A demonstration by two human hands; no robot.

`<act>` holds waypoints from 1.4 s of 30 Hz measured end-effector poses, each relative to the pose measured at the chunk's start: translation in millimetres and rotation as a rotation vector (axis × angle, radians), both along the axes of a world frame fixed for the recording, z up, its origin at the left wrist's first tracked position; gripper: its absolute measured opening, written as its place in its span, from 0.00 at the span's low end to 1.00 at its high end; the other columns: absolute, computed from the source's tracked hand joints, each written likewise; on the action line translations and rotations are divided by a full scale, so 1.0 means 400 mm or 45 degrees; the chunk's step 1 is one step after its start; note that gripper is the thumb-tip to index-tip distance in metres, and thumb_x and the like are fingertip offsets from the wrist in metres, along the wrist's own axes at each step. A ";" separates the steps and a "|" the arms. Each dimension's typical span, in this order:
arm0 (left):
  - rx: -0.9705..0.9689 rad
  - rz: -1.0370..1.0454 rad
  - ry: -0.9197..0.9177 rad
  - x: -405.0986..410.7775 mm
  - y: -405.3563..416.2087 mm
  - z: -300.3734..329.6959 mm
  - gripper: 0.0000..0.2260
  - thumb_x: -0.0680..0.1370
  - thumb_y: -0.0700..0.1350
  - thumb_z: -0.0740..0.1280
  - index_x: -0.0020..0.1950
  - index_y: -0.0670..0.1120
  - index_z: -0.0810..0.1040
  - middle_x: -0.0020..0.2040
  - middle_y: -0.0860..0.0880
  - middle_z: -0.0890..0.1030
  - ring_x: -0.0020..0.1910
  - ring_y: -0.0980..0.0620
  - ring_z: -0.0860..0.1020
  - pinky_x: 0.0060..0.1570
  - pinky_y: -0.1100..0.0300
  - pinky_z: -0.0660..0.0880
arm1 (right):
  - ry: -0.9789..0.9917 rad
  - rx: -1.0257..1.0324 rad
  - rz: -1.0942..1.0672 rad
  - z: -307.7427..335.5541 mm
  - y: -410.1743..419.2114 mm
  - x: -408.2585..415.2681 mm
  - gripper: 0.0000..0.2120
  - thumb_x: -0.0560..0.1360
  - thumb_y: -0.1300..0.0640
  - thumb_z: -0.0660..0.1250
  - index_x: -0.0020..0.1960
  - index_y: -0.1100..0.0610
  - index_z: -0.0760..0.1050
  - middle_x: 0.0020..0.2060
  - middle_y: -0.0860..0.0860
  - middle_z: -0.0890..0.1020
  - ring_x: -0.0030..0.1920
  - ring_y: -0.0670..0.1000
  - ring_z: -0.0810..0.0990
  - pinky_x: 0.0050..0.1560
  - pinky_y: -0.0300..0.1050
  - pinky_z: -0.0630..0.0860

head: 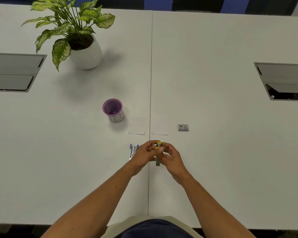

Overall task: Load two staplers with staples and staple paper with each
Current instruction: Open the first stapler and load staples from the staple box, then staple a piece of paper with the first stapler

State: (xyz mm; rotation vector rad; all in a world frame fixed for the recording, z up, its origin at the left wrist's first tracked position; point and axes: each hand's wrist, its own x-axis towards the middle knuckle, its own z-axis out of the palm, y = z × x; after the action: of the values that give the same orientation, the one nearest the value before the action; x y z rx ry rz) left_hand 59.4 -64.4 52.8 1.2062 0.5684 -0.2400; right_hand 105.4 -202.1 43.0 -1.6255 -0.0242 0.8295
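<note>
Both hands meet over the table's middle seam around a small yellow stapler (159, 145). My left hand (144, 155) grips it from the left and my right hand (170, 156) from the right. A grey strip (157, 161), which looks like staples or the stapler's magazine, pokes out below the fingers. A blue stapler (132, 151) lies open on the table just left of my left hand. Two small white paper sheets (138, 125) (159, 126) lie side by side beyond the hands. A staple box (183, 127) sits to their right.
A purple pen cup (113, 109) stands left of the papers. A potted plant (83, 47) is at the back left. Grey cable hatches sit in the white table (213, 152) at the left (12, 73) and right (285, 81) edges.
</note>
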 end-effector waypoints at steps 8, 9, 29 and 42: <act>0.065 0.068 -0.045 -0.003 -0.007 -0.005 0.14 0.75 0.46 0.72 0.58 0.44 0.77 0.50 0.37 0.84 0.51 0.42 0.83 0.49 0.55 0.81 | 0.009 0.041 -0.027 -0.022 0.003 0.006 0.11 0.78 0.57 0.68 0.60 0.53 0.73 0.55 0.57 0.81 0.52 0.56 0.84 0.56 0.56 0.81; 0.074 0.073 -0.045 -0.002 -0.008 -0.007 0.13 0.75 0.46 0.72 0.58 0.44 0.77 0.50 0.37 0.83 0.51 0.42 0.83 0.49 0.55 0.81 | 0.002 0.039 -0.020 -0.024 0.003 0.007 0.11 0.78 0.57 0.68 0.60 0.53 0.73 0.55 0.58 0.81 0.52 0.56 0.84 0.56 0.55 0.81; 0.471 0.003 0.150 0.046 -0.008 -0.084 0.15 0.78 0.54 0.68 0.59 0.47 0.80 0.57 0.50 0.81 0.56 0.50 0.80 0.57 0.54 0.78 | -0.259 -0.373 -0.061 -0.105 -0.003 0.043 0.12 0.70 0.47 0.76 0.46 0.48 0.75 0.35 0.45 0.79 0.31 0.41 0.78 0.33 0.32 0.75; 1.404 -0.510 -0.014 0.241 0.100 -0.151 0.21 0.79 0.45 0.66 0.71 0.42 0.69 0.70 0.44 0.71 0.68 0.44 0.69 0.66 0.55 0.66 | -0.532 -1.037 0.234 -0.195 0.048 0.075 0.22 0.75 0.43 0.68 0.55 0.60 0.71 0.47 0.56 0.81 0.44 0.55 0.81 0.37 0.41 0.70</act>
State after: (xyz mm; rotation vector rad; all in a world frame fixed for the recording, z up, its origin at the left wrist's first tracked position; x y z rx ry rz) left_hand 155.8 -24.5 -7.8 2.3967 0.4361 -0.2605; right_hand 135.6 -183.0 -34.9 -2.5806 -0.1479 0.6515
